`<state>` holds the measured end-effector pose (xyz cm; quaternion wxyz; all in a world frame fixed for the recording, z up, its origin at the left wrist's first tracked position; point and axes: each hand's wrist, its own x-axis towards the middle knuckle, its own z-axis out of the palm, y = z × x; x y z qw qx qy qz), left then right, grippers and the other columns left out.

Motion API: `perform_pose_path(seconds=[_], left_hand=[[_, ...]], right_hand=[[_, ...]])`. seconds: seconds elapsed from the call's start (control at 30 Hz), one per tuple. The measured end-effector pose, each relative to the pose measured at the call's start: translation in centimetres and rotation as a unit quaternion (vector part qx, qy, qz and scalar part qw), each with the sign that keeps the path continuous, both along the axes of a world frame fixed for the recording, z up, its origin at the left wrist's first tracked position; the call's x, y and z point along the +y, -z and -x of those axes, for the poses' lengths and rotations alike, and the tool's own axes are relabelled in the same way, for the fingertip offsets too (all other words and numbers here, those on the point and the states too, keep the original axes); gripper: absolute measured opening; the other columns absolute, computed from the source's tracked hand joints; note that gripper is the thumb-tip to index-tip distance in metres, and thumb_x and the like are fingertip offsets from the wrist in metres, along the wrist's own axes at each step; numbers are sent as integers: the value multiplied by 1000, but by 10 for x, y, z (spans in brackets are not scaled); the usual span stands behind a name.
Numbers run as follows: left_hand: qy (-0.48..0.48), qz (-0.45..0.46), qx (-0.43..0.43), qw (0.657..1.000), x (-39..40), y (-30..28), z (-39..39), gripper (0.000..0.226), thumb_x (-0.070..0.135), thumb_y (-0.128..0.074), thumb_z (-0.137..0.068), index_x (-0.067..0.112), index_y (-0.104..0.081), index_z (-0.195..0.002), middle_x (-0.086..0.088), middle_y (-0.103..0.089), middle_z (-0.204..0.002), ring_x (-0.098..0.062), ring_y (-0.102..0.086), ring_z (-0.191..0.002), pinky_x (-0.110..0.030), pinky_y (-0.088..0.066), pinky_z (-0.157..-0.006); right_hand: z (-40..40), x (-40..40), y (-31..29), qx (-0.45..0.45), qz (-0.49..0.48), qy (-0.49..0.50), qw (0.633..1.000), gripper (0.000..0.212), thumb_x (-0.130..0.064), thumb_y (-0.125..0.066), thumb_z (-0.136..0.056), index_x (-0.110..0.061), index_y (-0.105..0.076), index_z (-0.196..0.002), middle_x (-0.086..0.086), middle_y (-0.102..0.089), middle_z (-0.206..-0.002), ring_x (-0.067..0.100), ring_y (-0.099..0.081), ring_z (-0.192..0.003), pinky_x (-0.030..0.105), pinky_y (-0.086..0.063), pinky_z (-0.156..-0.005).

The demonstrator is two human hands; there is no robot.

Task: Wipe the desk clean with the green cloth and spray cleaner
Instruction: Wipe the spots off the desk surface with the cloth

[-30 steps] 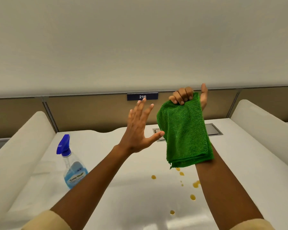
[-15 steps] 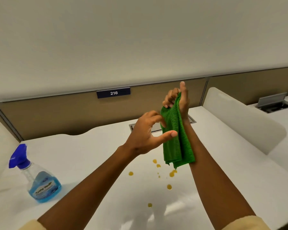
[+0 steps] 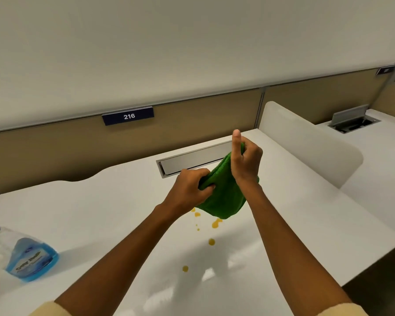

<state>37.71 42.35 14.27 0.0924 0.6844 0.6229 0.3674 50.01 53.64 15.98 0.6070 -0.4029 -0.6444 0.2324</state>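
Navy plate (image 3: 128, 116) on the tan partition (image 3: 55, 156) reads "216" in white. A second small dark plate (image 3: 386, 70) sits far right on the partition, text too small to read. Spray bottle (image 3: 30, 258) at the left edge of the white desk (image 3: 100, 213): clear body, blue liquid, blue trigger head cut off by the frame edge; label has dark lettering on a pale patch, blurred, not legible.

Green cloth (image 3: 224, 195) is held up off the desk between both hands, bunched, lower fold hanging just above the stains. Left hand (image 3: 189, 190) fingers curled tight, pinching the cloth's left edge, knuckles up. Right hand (image 3: 245, 160) grips the top right part of the cloth, fingers wrapped closed around it, thumb sticking straight up and free of the fabric. Both hands closed on the cloth, hands near each other, cloth stretched between them.

Orange-yellow spots (image 3: 216, 223) on the desk under and in front of the cloth, several drops, one more (image 3: 185, 268) closer to the person. Grey cable hatch (image 3: 192, 160) set in the desk behind the hands, lid shut. White divider (image 3: 306, 147) on the right; neighbouring desk beyond it has an open hatch (image 3: 351, 120). Pale yellow sleeves (image 3: 46, 309) rolled back at the bottom edge, forearms bare.
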Motion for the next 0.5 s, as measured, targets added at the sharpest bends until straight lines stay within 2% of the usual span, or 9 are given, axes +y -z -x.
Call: perform_pose_path(seconds=[0.13, 0.3, 0.5], left_hand=[[27, 17, -7, 999, 14, 16, -26, 10, 21, -71, -84, 12, -69, -88, 4, -63, -72, -11, -58, -64, -20, -46, -60], [63, 56, -29, 996, 30, 43, -74, 19, 26, -71, -85, 11, -72, -96, 0, -71, -81, -12, -64, -72, -31, -56, -69], [87, 93, -88, 988, 53, 66, -137, 20, 29, -71, -85, 10, -71, -92, -1, -70, -81, -13, -64, -72, -28, -56, -69]], right_hand=[[-40, 9, 22, -43, 16, 50, 998, 49, -46, -41, -100, -25, -41, -55, -11, -42, -48, 7, -43, -46, 8, -31, -50], [-91, 15, 40, -110, 35, 114, 987, 51, -49, -38, -98, -18, -46, -58, -12, -41, -50, 5, -42, -45, 15, -29, -51], [-146, 39, 58, -183, 75, 183, 963, 61, -59, -24, -96, -16, -48, -60, -8, -43, -53, 1, -40, -48, 15, -24, -52]])
